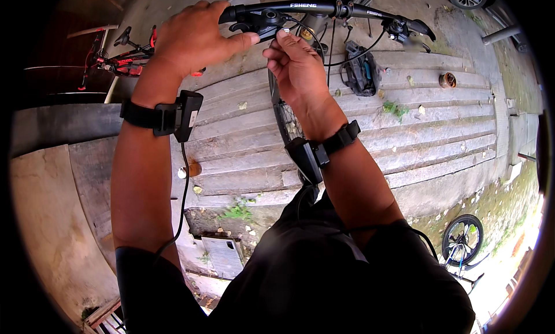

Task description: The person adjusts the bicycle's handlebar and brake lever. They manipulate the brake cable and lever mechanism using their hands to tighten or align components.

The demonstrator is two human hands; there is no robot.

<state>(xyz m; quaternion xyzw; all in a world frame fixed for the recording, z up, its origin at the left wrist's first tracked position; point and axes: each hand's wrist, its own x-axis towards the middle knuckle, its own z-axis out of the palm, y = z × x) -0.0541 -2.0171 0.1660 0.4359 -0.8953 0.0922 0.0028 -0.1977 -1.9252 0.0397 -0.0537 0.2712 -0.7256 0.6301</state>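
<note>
A black bicycle handlebar (300,6) runs across the top of the head view. My left hand (191,42) lies over its left end, fingers wrapped round the grip and mostly hidden, thumb stretched along the black gear shifter (263,28). My right hand (298,62) is closed in a pinch just below that shifter. A small silver piece (285,30) shows at its thumb tip; what else the fingers hold is hidden. Black cables (330,51) curve down from the bar. Beyond my right hand sits the right brake lever and shifter (399,30).
Below the bar are stone steps (428,126) and the bicycle's wheel (286,117). A dark bag (361,71) and a rusty tin (447,80) stand on the steps. A red bicycle (124,59) is at far left, another wheel (462,240) at lower right. A wired strap circles each wrist.
</note>
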